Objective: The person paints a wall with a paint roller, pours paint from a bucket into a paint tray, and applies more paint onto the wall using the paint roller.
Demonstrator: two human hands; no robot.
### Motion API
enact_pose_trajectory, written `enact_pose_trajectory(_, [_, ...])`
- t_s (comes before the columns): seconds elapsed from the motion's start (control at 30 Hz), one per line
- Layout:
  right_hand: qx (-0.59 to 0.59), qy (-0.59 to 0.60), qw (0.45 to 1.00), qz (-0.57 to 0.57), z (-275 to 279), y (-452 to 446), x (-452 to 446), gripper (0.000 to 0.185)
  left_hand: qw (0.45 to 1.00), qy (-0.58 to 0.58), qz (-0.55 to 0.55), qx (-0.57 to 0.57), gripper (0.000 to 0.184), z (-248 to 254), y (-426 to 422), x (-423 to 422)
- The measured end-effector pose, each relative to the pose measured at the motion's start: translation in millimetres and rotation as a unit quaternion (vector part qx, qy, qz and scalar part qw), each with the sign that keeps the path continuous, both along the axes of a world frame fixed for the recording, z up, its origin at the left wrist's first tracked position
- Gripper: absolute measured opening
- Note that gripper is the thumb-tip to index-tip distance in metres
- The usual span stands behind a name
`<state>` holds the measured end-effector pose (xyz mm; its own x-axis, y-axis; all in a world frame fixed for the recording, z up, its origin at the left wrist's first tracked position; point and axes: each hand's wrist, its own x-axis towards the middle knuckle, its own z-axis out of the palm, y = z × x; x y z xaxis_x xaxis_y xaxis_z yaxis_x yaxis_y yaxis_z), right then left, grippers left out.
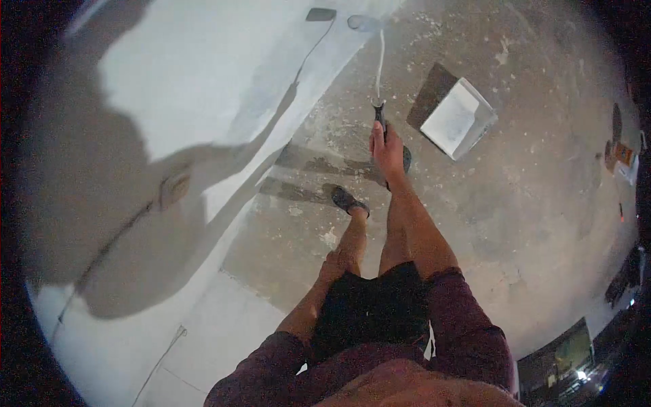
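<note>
My right hand is closed around the black handle of a paint roller, held out in front of me. Its thin pale frame runs up to the roller head, which is at the lower part of the white wall; I cannot tell whether it touches. Against my left knee rests my left hand, with nothing visible in it and its fingers seeming to lie flat. To the right of my right hand, a white paint tray stands on the floor, with white paint inside.
Paint specks and pale patches mark the grey-brown floor. My dark shoe is planted near the wall's foot. Large shadows fall across the wall. At the far right lie an orange-and-white packet and other things too dim to name.
</note>
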<state>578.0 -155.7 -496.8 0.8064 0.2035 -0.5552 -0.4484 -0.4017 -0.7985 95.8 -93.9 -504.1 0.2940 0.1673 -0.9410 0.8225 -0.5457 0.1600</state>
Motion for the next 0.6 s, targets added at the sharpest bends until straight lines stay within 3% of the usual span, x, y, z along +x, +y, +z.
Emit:
enact_pose_trajectory(0.07, [0.136, -0.004, 0.99, -0.047, 32.5, 18.5, -7.0, 0.036, 0.999, -0.026, 0.03, -0.032, 0.059, 12.1, 13.4, -3.3])
enact_pose_trajectory(0.13, [0.164, 0.012, 0.985, -0.059, 54.1, 37.1, -21.5, 0.033, 0.995, -0.051, 0.051, -0.071, 0.055, 46.4, 22.3, 18.0])
enact_pose_trajectory(0.2, [0.191, 0.029, 0.978, -0.075, 70.7, 53.9, -29.8, 0.03, 0.993, -0.094, 0.073, 0.017, 0.06, 91.2, 32.0, 57.7])
enact_pose_trajectory(0.33, [0.232, 0.063, 0.96, -0.14, 100.1, 88.8, -17.4, 0.025, 0.985, -0.167, 0.036, 0.012, 0.068, 45.4, 70.2, 45.0])
enact_pose_trajectory(0.5, [0.255, 0.026, 0.951, -0.172, 97.2, 121.2, 32.3, 0.031, 0.981, -0.167, -0.014, 0.098, 0.066, 45.5, 112.5, 94.9])
enact_pose_trajectory(0.6, [0.277, 0.01, 0.94, -0.197, 82.9, 125.0, 53.6, 0.034, 0.99, -0.132, -0.001, 0.042, 0.067, 45.6, 144.5, 125.1])
